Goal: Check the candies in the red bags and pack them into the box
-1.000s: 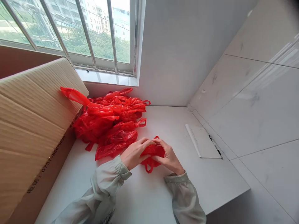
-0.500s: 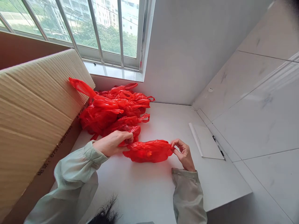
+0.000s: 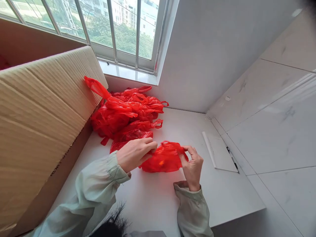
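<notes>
A pale tiled wall (image 3: 283, 131) takes up the right of the scene, and a white surface (image 3: 143, 204) runs from the near edge to the far wall. A large cardboard box (image 3: 44, 108) stands on the left, its top open, with dark characters printed low on its side. Beyond it, at the far left, is a window (image 3: 98, 29) with metal bars. A heap of crumpled red plastic bags (image 3: 130, 112) lies on the far left part of the surface against the box, one handle sticking up along the cardboard. Nearer and to the right of the heap, a single red bag (image 3: 164, 158) is bunched between the two hands, a small orange spot showing on it. The left hand (image 3: 137, 153) has its fingers curled closed on the bag's left end; the right hand (image 3: 194, 166) pinches the right end between thumb and fingers. To the right lies a white notepad (image 3: 218, 149), with a slim black pen (image 3: 232, 159) along its right edge.
</notes>
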The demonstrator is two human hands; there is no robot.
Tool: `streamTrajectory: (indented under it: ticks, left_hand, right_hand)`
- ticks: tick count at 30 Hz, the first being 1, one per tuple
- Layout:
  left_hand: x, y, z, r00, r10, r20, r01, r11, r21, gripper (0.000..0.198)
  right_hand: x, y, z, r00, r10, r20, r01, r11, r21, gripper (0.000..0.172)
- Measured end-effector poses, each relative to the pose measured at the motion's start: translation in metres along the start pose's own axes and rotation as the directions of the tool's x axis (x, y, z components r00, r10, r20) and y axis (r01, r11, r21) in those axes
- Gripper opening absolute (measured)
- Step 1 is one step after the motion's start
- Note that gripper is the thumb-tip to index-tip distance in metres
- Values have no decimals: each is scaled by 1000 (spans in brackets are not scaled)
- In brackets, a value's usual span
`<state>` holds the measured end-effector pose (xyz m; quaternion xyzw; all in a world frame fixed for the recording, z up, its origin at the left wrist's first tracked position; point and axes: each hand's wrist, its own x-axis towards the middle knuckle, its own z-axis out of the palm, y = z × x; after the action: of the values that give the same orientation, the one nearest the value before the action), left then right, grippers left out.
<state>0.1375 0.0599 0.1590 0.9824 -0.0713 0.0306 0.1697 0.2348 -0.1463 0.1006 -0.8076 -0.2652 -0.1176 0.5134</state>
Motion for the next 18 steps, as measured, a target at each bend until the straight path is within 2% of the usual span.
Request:
streamTrajectory:
  ticks: [3,5,7,10,12,13,15,18]
  left_hand:
    - [-13,-17,-19,991,80,-105,-99,976,-192,7]
    - [-21,-24,-31,986,129,-104,-150,961,-234,9]
    - [-26,-24,-39,983,176,-59,-184,958,-221,6]
    - [-26,-13,-41,972,234,16,-225,950,-215,9]
    - [-24,-1,-40,962,271,33,-256,937,-239,26]
    - [-23,5,-40,957,288,29,-272,928,-255,25]
    - [-23,15,-43,944,329,14,-311,904,-295,8]
    - [-35,23,-57,926,376,40,-339,872,-353,22]
  right_hand:
    - [-6,4,-9,971,212,-110,-184,958,220,16]
    - [-11,6,-17,962,264,-73,-222,909,354,15]
    - [-17,3,-24,965,261,-5,-237,885,400,14]
    - [-24,-10,-33,967,244,79,-256,909,330,18]
    - [-27,-21,-36,964,248,98,-264,937,230,23]
    - [-28,-26,-36,963,252,93,-265,948,178,25]
    - [-29,-33,-35,967,253,39,-256,962,98,26]
    - [-30,-34,-35,956,267,-122,-260,963,70,27]
